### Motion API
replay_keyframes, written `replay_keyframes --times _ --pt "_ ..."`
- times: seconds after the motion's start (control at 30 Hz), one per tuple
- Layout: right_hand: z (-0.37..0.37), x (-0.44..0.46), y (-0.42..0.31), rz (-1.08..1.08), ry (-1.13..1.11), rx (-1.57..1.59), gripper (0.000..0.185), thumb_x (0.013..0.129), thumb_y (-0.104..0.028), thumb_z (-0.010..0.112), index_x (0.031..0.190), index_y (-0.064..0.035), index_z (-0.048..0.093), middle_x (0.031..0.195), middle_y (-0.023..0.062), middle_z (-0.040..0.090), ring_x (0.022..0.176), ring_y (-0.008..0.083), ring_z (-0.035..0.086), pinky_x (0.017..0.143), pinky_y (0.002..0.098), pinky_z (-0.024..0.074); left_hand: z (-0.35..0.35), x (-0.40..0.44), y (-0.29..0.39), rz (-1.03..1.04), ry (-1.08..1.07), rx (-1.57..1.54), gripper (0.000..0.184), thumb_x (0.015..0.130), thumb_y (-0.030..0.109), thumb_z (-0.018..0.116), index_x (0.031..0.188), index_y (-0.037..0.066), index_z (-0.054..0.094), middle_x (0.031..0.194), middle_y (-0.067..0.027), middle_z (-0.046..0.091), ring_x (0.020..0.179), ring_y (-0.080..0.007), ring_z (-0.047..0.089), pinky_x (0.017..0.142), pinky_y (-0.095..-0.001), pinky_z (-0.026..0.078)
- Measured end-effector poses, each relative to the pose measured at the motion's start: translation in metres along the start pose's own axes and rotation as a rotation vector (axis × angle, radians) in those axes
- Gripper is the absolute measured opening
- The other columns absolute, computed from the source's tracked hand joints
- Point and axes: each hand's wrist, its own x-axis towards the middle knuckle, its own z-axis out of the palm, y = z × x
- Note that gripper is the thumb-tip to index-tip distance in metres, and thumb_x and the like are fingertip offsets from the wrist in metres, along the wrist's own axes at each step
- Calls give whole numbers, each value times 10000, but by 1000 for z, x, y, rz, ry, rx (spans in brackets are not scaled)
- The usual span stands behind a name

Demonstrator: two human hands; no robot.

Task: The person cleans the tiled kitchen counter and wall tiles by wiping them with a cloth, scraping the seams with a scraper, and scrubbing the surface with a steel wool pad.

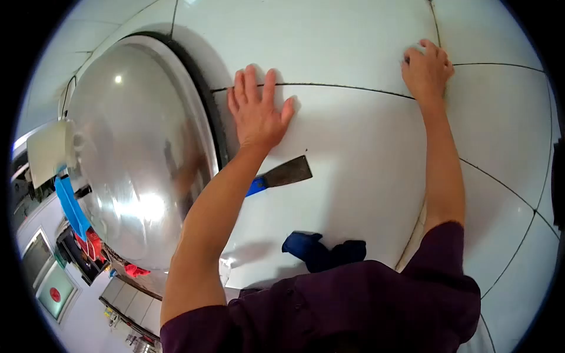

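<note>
My left hand (pixel 257 117) lies flat on the white tiled surface (pixel 353 135), fingers spread, close to the dark rim of a large shiny metal lid (pixel 141 153). Nothing is under its fingers that I can see. Over at the far right, my right hand (pixel 428 73) is closed with bent fingers, against the tiles beside a dark joint line. Whatever it grips, if anything, is too small or hidden to name. Below my left hand is a scraper (pixel 288 172) with a worn metal blade; my left forearm covers part of its blue handle.
A crumpled dark blue cloth (pixel 323 250) lies on the tiles near my body. Tiled wall (pixel 500 112) rises along the right. Left of the lid hang a bright blue item (pixel 72 206) and a red one (pixel 91 244). The lid fills much of the left side.
</note>
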Motion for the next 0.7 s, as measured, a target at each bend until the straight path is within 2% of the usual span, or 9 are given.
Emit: replay_keyframes --times 0.03,0.1,0.23,0.27,0.3,0.43,0.53,0.6,0.7 --pt "-26 -13 -4 35 1 -289 144 738 -174 644 878 -160 673 1116 24 566 1049 260 488 888 455 365 4 3 1 1 -1 -3 584 831 428 531 1329 158 391 1426 -167 242 1335 -352 187 1068 -523 143" --pt "-47 -47 -50 13 137 -185 214 704 -152 685 917 -164 665 1148 40 561 1003 274 537 891 417 391 8 -7 -13 8 23 -13 589 832 442 526 1329 157 390 1422 -172 244 1331 -360 188 1061 -537 152" --pt "-48 -144 -149 -279 -128 849 255 663 -33 638 917 -49 629 1005 105 621 963 293 566 865 415 418 7 -4 -9 13 32 -23 591 833 440 524 1334 157 388 1422 -185 248 1334 -367 182 1057 -548 150" --pt "-61 -158 -179 -351 -280 839 243 671 -56 625 914 -70 635 972 99 620 945 289 571 845 392 428 5 -4 -11 26 54 -27 591 833 440 524 1334 157 388 1422 -185 248 1334 -367 182 1057 -548 150" --pt "-44 -177 -206 -470 -147 946 217 677 -94 623 894 -96 640 924 80 613 930 269 563 821 394 423 2 -5 -11 -3 24 -21 592 835 441 521 1336 156 388 1428 -184 243 1338 -365 176 1060 -546 143" --pt "-57 -188 -242 -565 -237 803 180 787 -158 513 942 -115 594 865 42 567 925 241 493 846 389 365 8 -8 -11 6 -13 -40 596 841 428 515 1334 113 401 1444 -206 213 1340 -384 162 1070 -542 120" --pt "-64 -173 -223 -480 -392 690 140 760 -115 542 882 -124 610 847 46 563 908 236 506 840 380 366 9 -11 -13 32 -4 -43 593 845 421 511 1334 104 398 1443 -207 211 1343 -387 149 1070 -544 120" --pt "-86 -168 -188 -467 -690 681 104 721 -88 579 812 -115 622 834 72 564 872 255 538 794 385 403 -1 -13 -13 25 3 -40 598 843 419 514 1335 101 394 1443 -206 211 1343 -388 145 1070 -545 120" --pt "-99 -141 -123 -39 -430 901 180 619 -49 677 789 -67 618 793 125 560 777 295 563 691 391 461 -3 -6 -10 19 -10 -48 595 853 399 503 1352 106 364 1441 -199 213 1352 -374 131 1080 -527 103"
